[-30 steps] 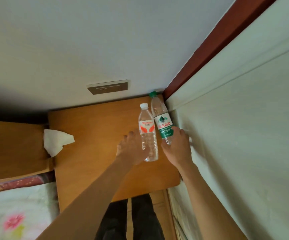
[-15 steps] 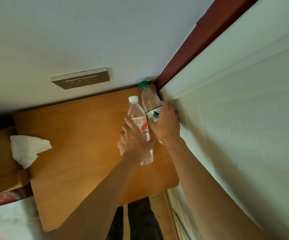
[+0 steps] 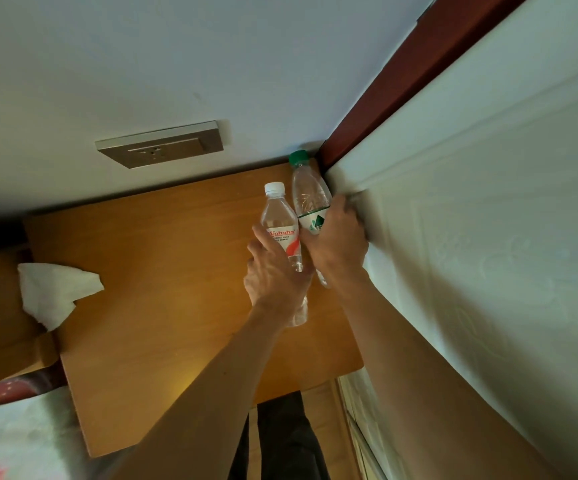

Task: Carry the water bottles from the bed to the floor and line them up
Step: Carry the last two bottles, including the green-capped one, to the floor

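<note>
Both hands are clamped on bottles: the left hand (image 3: 275, 271) wraps the white-capped bottle (image 3: 278, 216) around its label, and the right hand (image 3: 337, 244) wraps the green-capped bottle (image 3: 306, 192) just beside it. The two bottles stand upright and touch, on the wooden bedside top (image 3: 176, 271), at its far right corner against the white mattress (image 3: 488, 237). A crumpled tissue (image 3: 53, 292) lies at the top's left edge. Beyond, a socket plate (image 3: 159, 144) sits on the wall.
</note>
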